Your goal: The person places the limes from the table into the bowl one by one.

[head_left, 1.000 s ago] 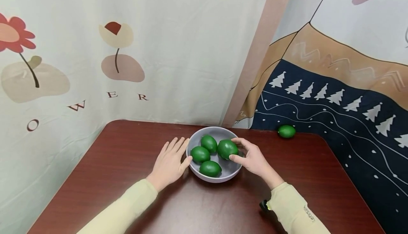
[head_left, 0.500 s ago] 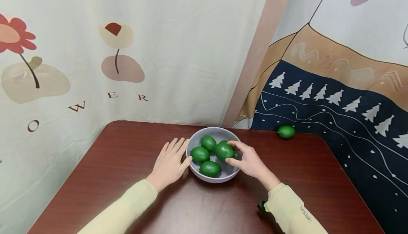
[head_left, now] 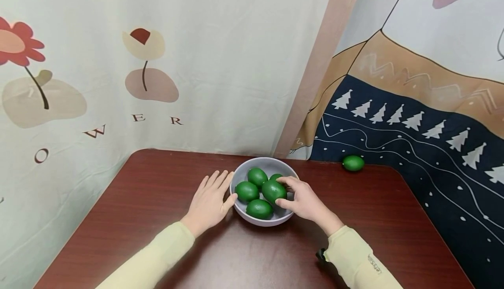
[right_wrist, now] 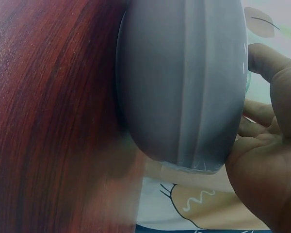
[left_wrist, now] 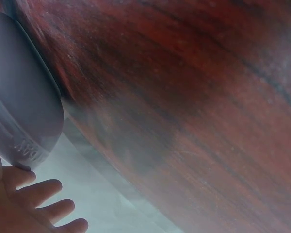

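Note:
A grey-lavender bowl (head_left: 264, 222) stands on the table with several green limes in it. My right hand (head_left: 309, 200) reaches over its right rim and grips a lime (head_left: 274, 191) between thumb and fingers, over the bowl's inside. Behind that lime, another lime (head_left: 277, 177) is partly hidden. The others are a back lime (head_left: 257, 177), a left lime (head_left: 246, 192) and a front lime (head_left: 259, 209). With fingers straight, my left hand (head_left: 210, 202) rests against the bowl's left side. In the right wrist view the bowl's wall (right_wrist: 184, 87) hides the limes.
One more lime (head_left: 353, 163) lies apart at the back right edge of the dark red wooden table (head_left: 157, 184). Printed curtains (head_left: 236, 83) hang right behind the table. A dark wrist strap (head_left: 321, 255) shows at the right sleeve.
My right hand has moved left and slightly toward me with the lime, from the bowl's right side toward its middle. A lime behind it has come into sight. The left hand stays put.

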